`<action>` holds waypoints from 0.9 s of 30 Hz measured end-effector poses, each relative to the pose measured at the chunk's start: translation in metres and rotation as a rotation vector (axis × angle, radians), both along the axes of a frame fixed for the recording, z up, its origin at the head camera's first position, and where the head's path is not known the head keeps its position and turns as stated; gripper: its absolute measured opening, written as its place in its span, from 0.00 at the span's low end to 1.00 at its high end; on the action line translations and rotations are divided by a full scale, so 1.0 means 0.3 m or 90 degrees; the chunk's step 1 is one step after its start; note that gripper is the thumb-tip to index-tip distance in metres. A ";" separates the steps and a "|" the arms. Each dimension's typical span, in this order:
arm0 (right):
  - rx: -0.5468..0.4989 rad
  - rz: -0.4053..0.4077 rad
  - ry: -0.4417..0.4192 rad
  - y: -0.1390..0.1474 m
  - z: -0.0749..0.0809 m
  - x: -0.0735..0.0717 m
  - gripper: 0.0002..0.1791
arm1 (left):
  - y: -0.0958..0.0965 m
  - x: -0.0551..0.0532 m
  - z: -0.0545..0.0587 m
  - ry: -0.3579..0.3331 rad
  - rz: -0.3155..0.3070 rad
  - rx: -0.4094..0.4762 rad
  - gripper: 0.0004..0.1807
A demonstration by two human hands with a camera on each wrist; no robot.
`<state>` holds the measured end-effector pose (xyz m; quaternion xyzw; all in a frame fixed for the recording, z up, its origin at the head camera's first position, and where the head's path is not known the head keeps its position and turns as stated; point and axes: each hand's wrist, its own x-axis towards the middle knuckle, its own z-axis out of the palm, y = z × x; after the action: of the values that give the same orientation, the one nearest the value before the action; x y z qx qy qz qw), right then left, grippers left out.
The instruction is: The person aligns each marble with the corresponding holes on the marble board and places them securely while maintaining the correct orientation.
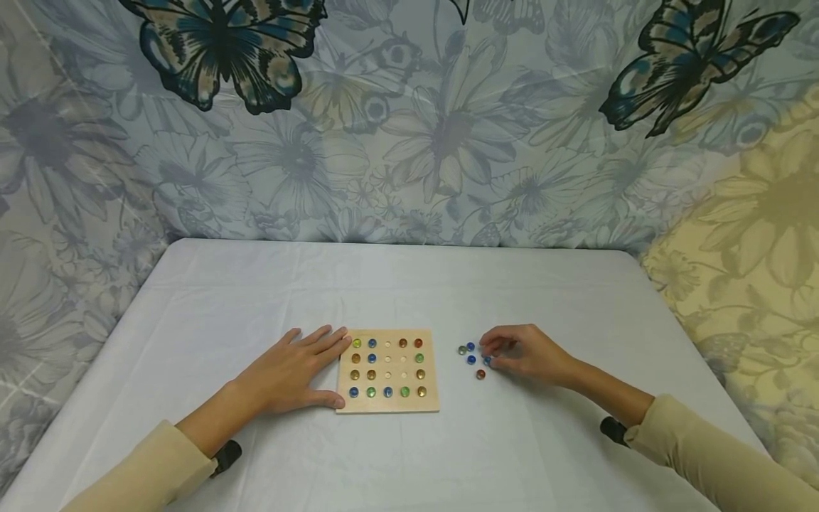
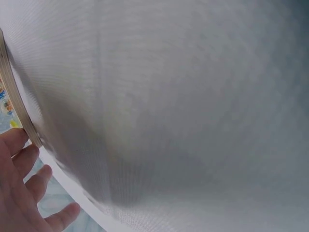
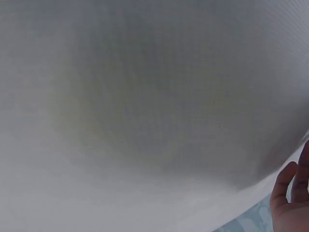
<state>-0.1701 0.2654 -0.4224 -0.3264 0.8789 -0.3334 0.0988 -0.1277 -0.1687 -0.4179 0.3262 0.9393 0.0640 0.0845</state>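
Marbles (image 1: 470, 346) lie loose in a small cluster on the white worktop (image 1: 544, 455), just right of a wooden board (image 1: 387, 406) that carries more in rows, its nearest row full. The right hand (image 1: 527, 355) curves narrowly at the cluster, a blue marble (image 1: 487, 360) by its thumb; whether it pinches it, I cannot tell. The left hand (image 1: 288, 371) spreads wide, touching the board's left edge.
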 end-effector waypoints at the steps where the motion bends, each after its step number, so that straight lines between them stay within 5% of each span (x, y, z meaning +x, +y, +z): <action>1: 0.001 -0.001 0.000 -0.003 0.003 -0.002 0.16 | 0.000 0.000 0.000 0.000 0.000 0.000 0.56; 27: -0.009 0.045 0.029 -0.134 0.085 -0.049 0.15 | 0.003 0.001 -0.002 0.008 -0.002 0.002 0.56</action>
<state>-0.1850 0.2250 -0.3968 -0.3658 0.8664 -0.3285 0.0879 -0.1274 -0.1679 -0.4184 0.3284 0.9391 0.0635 0.0785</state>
